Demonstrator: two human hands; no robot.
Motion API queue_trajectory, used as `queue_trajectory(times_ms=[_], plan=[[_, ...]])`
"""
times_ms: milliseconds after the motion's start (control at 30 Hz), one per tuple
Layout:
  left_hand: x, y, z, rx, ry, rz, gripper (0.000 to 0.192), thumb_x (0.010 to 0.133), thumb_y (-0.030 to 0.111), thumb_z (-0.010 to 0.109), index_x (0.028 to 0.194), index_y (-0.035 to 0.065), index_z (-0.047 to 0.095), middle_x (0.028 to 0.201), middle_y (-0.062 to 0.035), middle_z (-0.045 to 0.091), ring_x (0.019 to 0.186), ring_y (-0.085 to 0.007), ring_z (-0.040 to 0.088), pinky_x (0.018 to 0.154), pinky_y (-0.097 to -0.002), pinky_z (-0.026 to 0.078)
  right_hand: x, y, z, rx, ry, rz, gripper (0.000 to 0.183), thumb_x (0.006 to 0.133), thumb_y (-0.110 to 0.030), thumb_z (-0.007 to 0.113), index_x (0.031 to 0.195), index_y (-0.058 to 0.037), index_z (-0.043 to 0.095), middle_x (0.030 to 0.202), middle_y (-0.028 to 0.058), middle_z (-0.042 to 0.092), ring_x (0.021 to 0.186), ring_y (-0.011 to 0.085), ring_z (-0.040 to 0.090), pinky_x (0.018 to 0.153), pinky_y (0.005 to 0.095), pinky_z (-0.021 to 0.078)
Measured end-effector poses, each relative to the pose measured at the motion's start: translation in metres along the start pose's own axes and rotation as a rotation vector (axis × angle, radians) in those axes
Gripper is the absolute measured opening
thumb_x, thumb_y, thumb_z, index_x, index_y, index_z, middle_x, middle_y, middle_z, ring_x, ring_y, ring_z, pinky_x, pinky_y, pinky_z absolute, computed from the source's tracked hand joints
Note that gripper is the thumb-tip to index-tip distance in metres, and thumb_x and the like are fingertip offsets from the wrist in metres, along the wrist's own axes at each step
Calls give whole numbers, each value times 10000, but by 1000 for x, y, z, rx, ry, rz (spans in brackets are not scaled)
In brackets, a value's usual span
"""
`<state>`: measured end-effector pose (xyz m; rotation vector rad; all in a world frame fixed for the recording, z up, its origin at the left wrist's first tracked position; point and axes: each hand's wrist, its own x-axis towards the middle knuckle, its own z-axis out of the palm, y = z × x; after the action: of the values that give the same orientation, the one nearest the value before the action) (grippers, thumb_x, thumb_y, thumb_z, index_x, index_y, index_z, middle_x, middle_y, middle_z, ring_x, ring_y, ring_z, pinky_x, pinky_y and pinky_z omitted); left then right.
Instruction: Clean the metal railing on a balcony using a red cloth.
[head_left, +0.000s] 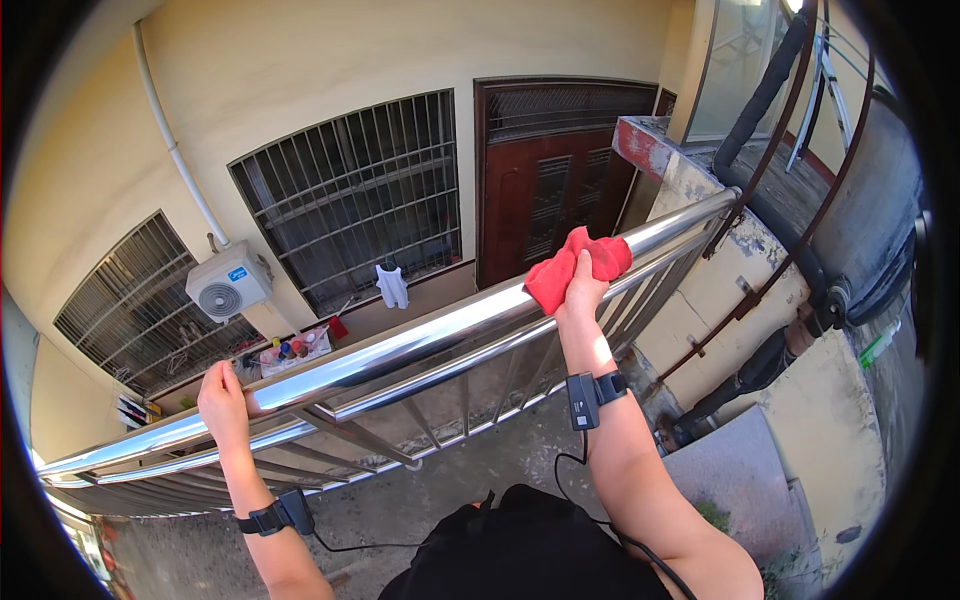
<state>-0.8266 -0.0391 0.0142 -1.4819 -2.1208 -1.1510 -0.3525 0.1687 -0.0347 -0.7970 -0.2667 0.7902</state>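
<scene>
A polished metal railing (420, 349) runs across the view, with a round top rail, a thinner rail under it and bars below. My left hand (223, 405) is closed around the top rail at the left. Towards the rail's right part, my right hand (582, 289) grips a red cloth (556, 274) that lies over the top rail. The thumb presses on the cloth; the fingers behind are mostly hidden. Each wrist wears a black strap with a small box and a cable.
Beyond the railing stand a wall with barred windows (360, 195), a dark red door (555, 195) and an air conditioner's outdoor unit (229, 281). A small white garment (392, 286) hangs there. At the right are insulated pipes (757, 375), rusty metal bars (787, 262) and a stepladder (817, 97).
</scene>
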Motion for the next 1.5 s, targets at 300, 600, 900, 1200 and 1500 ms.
queue_trajectory(times_ms=[300,600,900,1200,1500], plan=[[-34,187,74,-202,-394,520,327,883,251,666,1149,63,643,1162,-126,653,1059,-313,615,893,-431,457,60,-21,-13,-92,31,-30,520,916,-63,654,1330,-29,343,1224,143,555,1041,268,632,842,400,581],[-53,315,130,-140,-454,742,496,864,294,690,1289,69,569,1303,-186,575,1170,-343,555,985,-454,413,198,-56,-59,-503,161,-115,1098,766,-216,798,1512,36,32,1413,310,373,1248,412,504,1061,418,429],[-65,368,167,-54,-432,665,523,786,281,730,1247,69,606,1219,-137,627,1075,-303,610,913,-429,469,292,-131,-83,-1225,134,-293,1054,726,-457,762,1558,-130,205,1502,390,120,1389,503,273,1169,442,252],[-66,373,165,-35,-360,646,516,682,245,739,1153,53,648,1086,-114,663,978,-296,630,875,-427,483,386,-181,-104,-1572,-95,-462,705,797,-448,610,1390,-79,519,1500,359,250,1448,489,121,1187,552,89],[-67,375,162,-27,-339,632,503,646,254,739,1109,70,673,1046,-100,676,941,-295,641,828,-413,500,466,-197,-126,-1868,-276,-672,528,854,-424,527,1222,-67,652,1364,214,546,1426,424,241,1188,558,82]])
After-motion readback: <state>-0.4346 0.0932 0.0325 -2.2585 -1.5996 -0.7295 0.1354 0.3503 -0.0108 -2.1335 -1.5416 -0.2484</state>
